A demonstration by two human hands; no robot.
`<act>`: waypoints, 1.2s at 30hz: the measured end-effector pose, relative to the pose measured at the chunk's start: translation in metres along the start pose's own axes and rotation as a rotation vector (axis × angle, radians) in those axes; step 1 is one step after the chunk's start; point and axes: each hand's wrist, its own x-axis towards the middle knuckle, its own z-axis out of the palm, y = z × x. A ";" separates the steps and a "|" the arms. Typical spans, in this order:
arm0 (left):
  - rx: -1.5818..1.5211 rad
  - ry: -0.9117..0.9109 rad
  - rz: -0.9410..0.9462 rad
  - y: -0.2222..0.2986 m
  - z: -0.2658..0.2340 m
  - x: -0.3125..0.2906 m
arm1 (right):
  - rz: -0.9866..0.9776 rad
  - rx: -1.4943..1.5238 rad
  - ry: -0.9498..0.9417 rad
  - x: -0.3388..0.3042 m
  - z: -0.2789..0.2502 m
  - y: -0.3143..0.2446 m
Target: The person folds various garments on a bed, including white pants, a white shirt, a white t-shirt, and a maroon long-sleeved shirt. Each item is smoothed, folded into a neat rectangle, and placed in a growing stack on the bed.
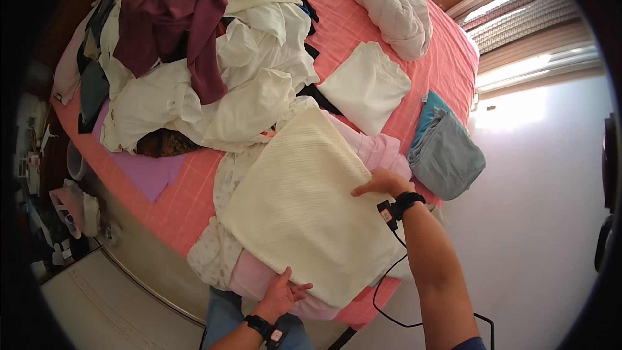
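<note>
A folded cream textured cloth (304,201) lies flat near the bed's front edge, on top of pink folded fabric (256,277) and a pale patterned cloth (223,249). My right hand (387,185) is at its right edge, thumb on top and the other fingers partly hidden along the edge, closed on it. By the lower left edge is my left hand (282,295), its thumb and fingers apart and touching the cloth's border. Each wrist wears a black band with a small device, and a cable hangs from the right one.
A large heap of white clothes (259,52) with a maroon garment (172,13) covers the far left of the pink bed (447,45). Folded white cloth (369,84), grey-blue clothes (447,155) and a rolled quilt (389,10) lie to the right. A white wall (531,207) borders the bed.
</note>
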 end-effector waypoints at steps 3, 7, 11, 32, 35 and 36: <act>-0.094 -0.053 0.001 -0.013 -0.006 0.014 | 0.016 -0.013 -0.053 0.003 0.005 0.009; -0.167 -0.008 0.141 -0.022 -0.009 0.013 | -0.019 0.161 -0.137 -0.026 -0.006 0.000; -0.090 -0.020 0.362 -0.019 0.021 -0.039 | -0.099 0.402 -0.109 -0.099 -0.031 -0.008; 0.603 0.073 0.818 0.113 -0.019 -0.053 | -0.062 1.320 0.331 -0.232 0.241 0.093; 0.674 0.285 0.689 0.116 -0.079 -0.017 | 0.054 1.363 0.502 -0.186 0.294 0.089; 0.623 0.254 0.663 0.120 -0.075 -0.014 | 0.088 1.371 0.604 -0.179 0.305 0.089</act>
